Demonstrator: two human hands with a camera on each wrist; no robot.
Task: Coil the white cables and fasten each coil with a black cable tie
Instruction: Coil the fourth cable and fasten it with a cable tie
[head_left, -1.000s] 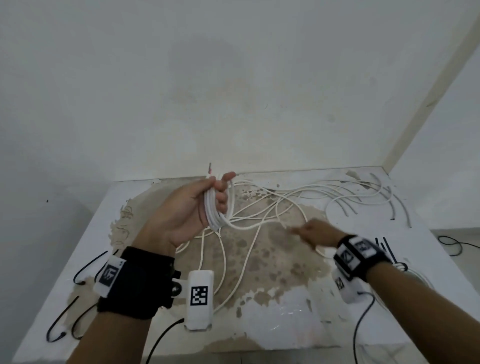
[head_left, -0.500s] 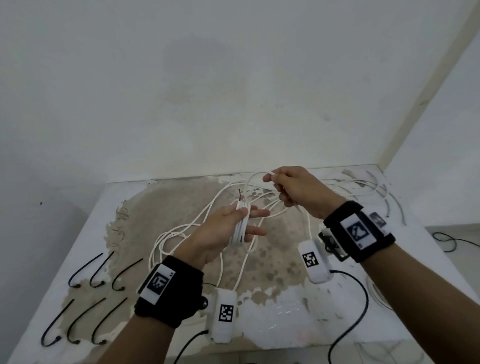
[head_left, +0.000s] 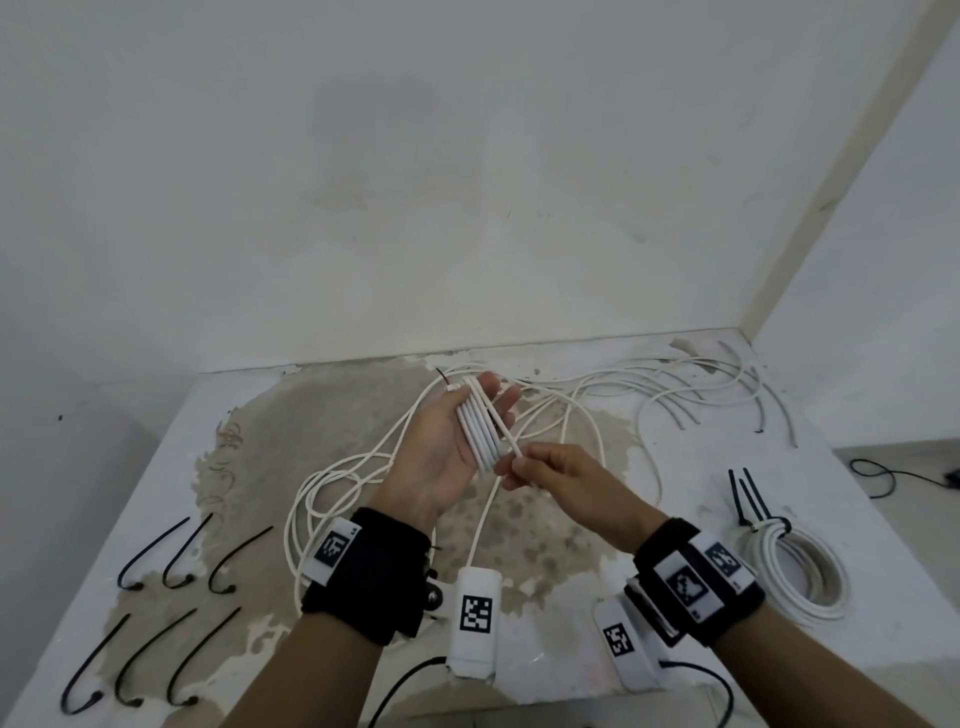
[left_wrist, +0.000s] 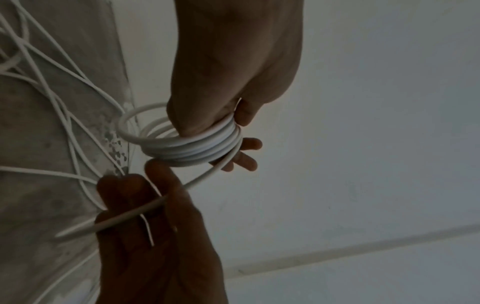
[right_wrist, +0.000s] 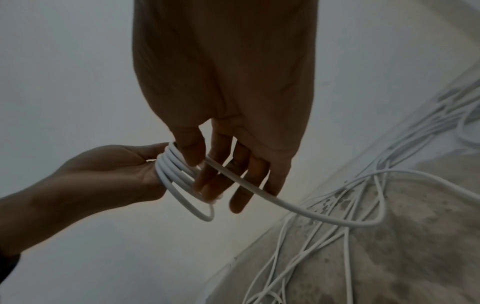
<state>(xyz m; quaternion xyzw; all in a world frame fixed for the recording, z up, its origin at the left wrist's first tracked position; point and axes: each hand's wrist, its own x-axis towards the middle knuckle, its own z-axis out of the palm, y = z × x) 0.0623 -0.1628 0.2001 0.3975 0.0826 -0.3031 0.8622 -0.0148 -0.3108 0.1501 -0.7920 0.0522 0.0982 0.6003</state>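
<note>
Left hand (head_left: 441, 441) is held palm-up above the table (head_left: 571, 660), fingers nearly straight, with several turns of white cable (head_left: 480, 434) wound round them; the thumb is hidden from the head camera, and only the left wrist view shows it pressed against the coil (left_wrist: 194, 148). Whether the far side of the loops sits tight on the knuckles cannot be told.

Farthest left on the table lie six black cable ties (head_left: 171, 613) in two rows of three, each hooked at one end. Slack loops of the same cable (head_left: 332, 483) trail from the coil and pass behind the left wristband, so where they run on is cut off.

Right hand (head_left: 556, 475), just beside the coil, pinches the free strand (right_wrist: 259, 191) between thumb and fingers; its fingertips are dark in both wrist views.

Behind the hands, more loose white cables (head_left: 691, 384) spread toward the back right corner, tangled so that single lines cannot be told apart. At far right rests a finished coil (head_left: 800, 577), bound by black ties (head_left: 748, 499) whose tails stick up.
</note>
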